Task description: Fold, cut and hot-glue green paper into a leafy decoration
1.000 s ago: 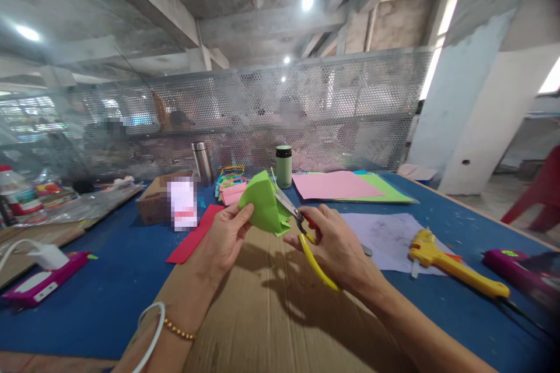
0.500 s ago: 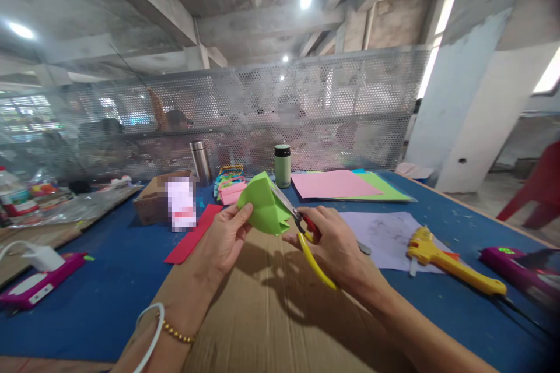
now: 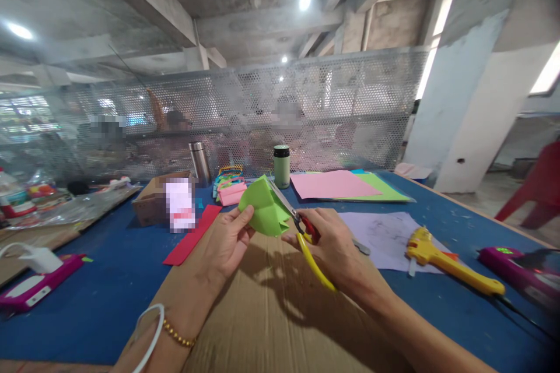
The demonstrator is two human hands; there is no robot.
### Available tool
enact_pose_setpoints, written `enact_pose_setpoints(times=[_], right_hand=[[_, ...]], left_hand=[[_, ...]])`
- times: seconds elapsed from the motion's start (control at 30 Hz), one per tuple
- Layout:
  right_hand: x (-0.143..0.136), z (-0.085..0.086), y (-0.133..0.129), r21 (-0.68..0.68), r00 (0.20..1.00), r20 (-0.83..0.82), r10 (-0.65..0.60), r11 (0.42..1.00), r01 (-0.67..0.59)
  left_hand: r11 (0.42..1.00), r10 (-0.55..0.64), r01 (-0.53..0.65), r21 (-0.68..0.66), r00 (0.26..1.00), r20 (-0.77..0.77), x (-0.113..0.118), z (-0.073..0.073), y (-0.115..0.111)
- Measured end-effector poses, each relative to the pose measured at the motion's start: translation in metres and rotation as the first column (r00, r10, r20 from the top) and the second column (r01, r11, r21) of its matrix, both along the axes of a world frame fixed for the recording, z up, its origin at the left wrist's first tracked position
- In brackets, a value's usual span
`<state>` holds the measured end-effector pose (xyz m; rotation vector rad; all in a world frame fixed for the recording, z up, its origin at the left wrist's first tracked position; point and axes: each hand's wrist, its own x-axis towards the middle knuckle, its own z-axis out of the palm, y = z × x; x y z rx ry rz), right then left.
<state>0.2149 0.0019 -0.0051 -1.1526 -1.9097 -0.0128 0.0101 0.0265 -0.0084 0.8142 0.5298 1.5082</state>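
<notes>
Folded green paper (image 3: 263,210) is pinched between the thumb and fingers of my left hand (image 3: 230,239), above a brown cardboard sheet (image 3: 262,315). My right hand (image 3: 335,245) is closed around scissors (image 3: 317,265) with red and yellow handles. The scissor blades lie against the paper's upper right edge; whether they are fully closed is hard to tell. Beside my left hand, a red paper strip (image 3: 192,235) lies on the blue table (image 3: 100,309).
Behind my hands stand a steel flask (image 3: 200,164), a green cup (image 3: 281,166) and a cardboard box (image 3: 151,201). Pink paper (image 3: 335,184) lies at the back. At right are lilac paper (image 3: 385,239), a yellow glue gun (image 3: 455,265) and its cord.
The view has shifted very slightly. Both hands keep their hold, and the green paper and scissors have barely moved.
</notes>
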Motion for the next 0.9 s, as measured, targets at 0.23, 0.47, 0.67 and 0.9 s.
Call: enact_pose_setpoints(times=[0.23,0.47,0.67,0.9], right_hand=[[0.002,-0.003,0.008,0.025,0.998,-0.045,0.044,0.999,-0.043],[0.017,-0.006,0.032,-0.199,0.989,-0.141,-0.031,0.980,0.003],[0.031,0.002,0.042,-0.358,0.925,0.322,-0.200,0.879,0.314],[0.032,-0.015,0.042,-0.369,0.826,0.528,-0.199,0.822,0.434]], left_hand=[[1.000,0.011,-0.010,0.023,1.000,-0.025,-0.003,-0.001,0.005],[0.997,0.071,-0.073,-0.010,0.988,-0.138,-0.012,-0.005,0.014],[0.988,0.147,-0.154,0.015,0.908,-0.391,-0.020,-0.010,0.022],[0.987,0.156,-0.146,0.062,0.831,-0.534,-0.020,-0.015,0.023]])
